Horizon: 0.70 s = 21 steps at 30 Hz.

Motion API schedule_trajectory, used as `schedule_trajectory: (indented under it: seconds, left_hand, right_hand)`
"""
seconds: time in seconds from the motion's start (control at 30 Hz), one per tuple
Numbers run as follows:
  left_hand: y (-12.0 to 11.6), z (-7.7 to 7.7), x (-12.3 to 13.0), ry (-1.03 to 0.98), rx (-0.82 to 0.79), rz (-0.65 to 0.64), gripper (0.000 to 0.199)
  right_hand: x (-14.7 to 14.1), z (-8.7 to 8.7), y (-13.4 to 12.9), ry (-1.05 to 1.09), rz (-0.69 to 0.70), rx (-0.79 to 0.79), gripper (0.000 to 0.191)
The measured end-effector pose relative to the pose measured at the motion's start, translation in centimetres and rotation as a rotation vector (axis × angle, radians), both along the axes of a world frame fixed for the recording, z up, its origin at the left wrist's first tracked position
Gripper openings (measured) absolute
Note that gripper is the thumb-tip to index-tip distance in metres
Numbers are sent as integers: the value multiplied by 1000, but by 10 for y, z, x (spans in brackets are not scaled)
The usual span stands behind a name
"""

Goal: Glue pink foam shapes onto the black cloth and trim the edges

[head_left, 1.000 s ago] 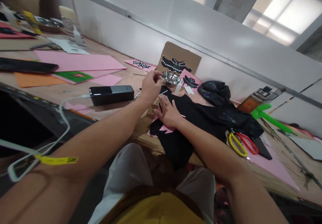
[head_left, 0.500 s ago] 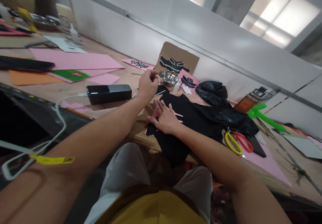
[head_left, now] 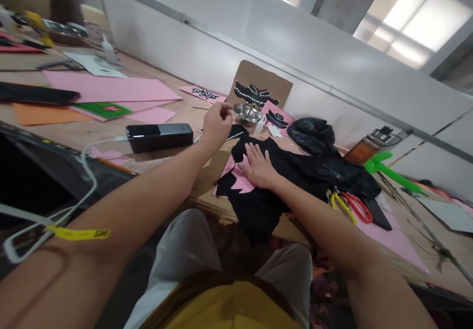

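My right hand (head_left: 260, 166) lies flat with fingers spread on the black cloth (head_left: 295, 171). Pink paper (head_left: 244, 174) shows beside its thumb, with dark cut edges around it. My left hand (head_left: 218, 123) is raised just left of a shiny metal bowl (head_left: 247, 114), its fingers curled in toward the thumb. Whatever those fingertips may hold is too small to make out. Under the cloth's left edge is brown cardboard (head_left: 209, 191). Beyond the bowl leans a cardboard panel (head_left: 242, 75) with a black shape (head_left: 254, 95) edged in white beads.
A black power bank (head_left: 159, 138) with a white cable sits left of my left arm. Yellow-handled scissors (head_left: 342, 208) and red-handled scissors (head_left: 358, 207) lie to the right. A small white bottle (head_left: 259, 126) stands near the bowl. Pink sheets (head_left: 111, 86) cover the left side.
My right hand has slid away from me and to the right over the cloth, uncovering more pink paper. My left hand has stayed in place.
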State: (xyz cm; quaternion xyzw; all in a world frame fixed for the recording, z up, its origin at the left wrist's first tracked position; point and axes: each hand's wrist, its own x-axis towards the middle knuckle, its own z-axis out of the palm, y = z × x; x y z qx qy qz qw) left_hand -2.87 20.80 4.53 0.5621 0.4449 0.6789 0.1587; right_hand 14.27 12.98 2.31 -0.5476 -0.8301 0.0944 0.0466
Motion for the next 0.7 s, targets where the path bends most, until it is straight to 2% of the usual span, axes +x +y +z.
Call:
schedule_trajectory:
  seconds: [0.07, 0.2, 0.37, 0.53, 0.7]
  left_hand:
    - [0, 0, 0, -3, 4, -1, 25]
    - [2, 1, -3, -13, 11, 13, 27]
    - [5, 1, -4, -18, 5, 15, 27]
    - [2, 1, -3, -17, 6, 8, 25]
    - [-2, 0, -1, 11, 2, -2, 25]
  right_hand:
    - [-10, 9, -6, 32, 16, 20, 82]
    - [-26, 23, -20, 88, 158, 11, 91]
    - [-20, 15, -35, 50, 165, -56, 100]
    - [-15, 0, -42, -17, 189, -73, 91]
    - [-9, 11, -33, 73, 155, -22, 91]
